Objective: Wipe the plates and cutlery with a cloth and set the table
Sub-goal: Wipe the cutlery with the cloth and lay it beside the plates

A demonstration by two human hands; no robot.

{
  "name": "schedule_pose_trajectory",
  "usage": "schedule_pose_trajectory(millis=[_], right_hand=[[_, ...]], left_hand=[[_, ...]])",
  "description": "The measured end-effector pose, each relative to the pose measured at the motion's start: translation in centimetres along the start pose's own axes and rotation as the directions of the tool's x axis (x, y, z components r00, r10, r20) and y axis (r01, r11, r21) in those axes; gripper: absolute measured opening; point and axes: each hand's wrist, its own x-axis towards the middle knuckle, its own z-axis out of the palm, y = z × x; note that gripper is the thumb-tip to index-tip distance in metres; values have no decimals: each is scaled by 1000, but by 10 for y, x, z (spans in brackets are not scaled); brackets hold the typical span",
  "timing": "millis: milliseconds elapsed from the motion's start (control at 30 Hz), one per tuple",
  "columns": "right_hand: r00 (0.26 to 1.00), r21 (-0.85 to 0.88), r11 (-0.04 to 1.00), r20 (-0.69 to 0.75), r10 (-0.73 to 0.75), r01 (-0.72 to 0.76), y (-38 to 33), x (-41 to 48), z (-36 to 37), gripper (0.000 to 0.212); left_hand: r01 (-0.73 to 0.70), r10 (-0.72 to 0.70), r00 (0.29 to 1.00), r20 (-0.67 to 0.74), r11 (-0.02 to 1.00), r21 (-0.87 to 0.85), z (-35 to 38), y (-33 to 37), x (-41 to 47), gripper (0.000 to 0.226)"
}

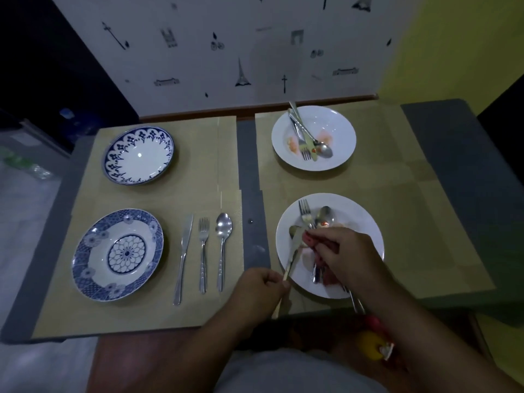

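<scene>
Over a white plate (365,222) at the table's 4 o'clock, a person's left hand (261,290) grips a pale-handled knife (293,251); the right hand (343,251) pinches a red cloth (307,239) against its blade. A fork (304,214) and spoon (324,215) lie there.

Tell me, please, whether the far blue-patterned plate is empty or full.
Empty: the far blue-patterned plate shows only its bare white centre.
</scene>
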Motion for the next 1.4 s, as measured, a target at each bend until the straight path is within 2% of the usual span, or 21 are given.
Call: schedule_pose_trajectory(millis=[133, 200, 267, 367, 500, 633, 733, 833, 933, 1000, 1100, 1200, 1267, 1400], right_hand=[[954, -75, 958, 141, -263, 275, -19, -7, 21, 36], [909, -179, 894, 162, -385, 411, -24, -9, 34, 40], [869, -212, 844, 162, -467, 493, -29, -5, 38, 40], [880, -252, 843, 154, -449, 475, -40, 21, 30, 30], [935, -301, 891, -1, -355, 338, -33, 68, 14, 31], [886, -357, 816, 91, -454, 454, -50, 35, 28, 31], [885, -312, 828, 125, -449, 465, -56, 44, 30, 29], [954, -281, 915, 6, -300, 289, -47, 85, 17, 29], [979, -235, 961, -103, -175, 147, -46, 98, 5, 27], [979, -158, 979, -133, -151, 129, -53, 91, 5, 25], [969, -104, 984, -187, -161, 144, -60, 76, 13, 25], [988, 56, 991, -100, -115, 121, -68, 57, 26, 27], [979, 38, 979, -29, -200, 201, -75, 43, 38, 32], [879, -237, 847, 96, -467, 476, -80, 28, 59, 40]], left_hand=[[-64, 57, 995, -77, 993, -100, -10, 4, 0, 15], [-117, 107, 990, -92, 988, -102, -15, 7, 2, 15], [-162, 147, 982, -117, 978, -130, -20, 8, 0, 17], [-195, 168, 975, -143, 959, -207, -26, 8, -5, 14], [-220, 196, 972, -129, 952, -213, -32, 10, -9, 19], [-270, 241, 959, -150, 937, -224, -40, 13, -7, 20], [-287, 262, 953, -153, 942, -173, -46, 7, -5, 15], [-308, 287, 945, -157, 942, -136, -50, 0, -3, 14], [-340, 329, 931, -159, 939, -50, -55, 0, 0, 17], [-325, 319, 932, -174, 946, -8, -57, 1, 6, 20], [-283, 270, 942, -200, 958, -43, -60, 4, 11, 24], [-266, 242, 947, -210, 959, -97, -65, 5, 13, 27], [-224, 191, 961, -199, 961, -162, -69, 5, 15, 29], [-236, 201, 961, -189, 953, -190, -69, 2, 17, 32]])
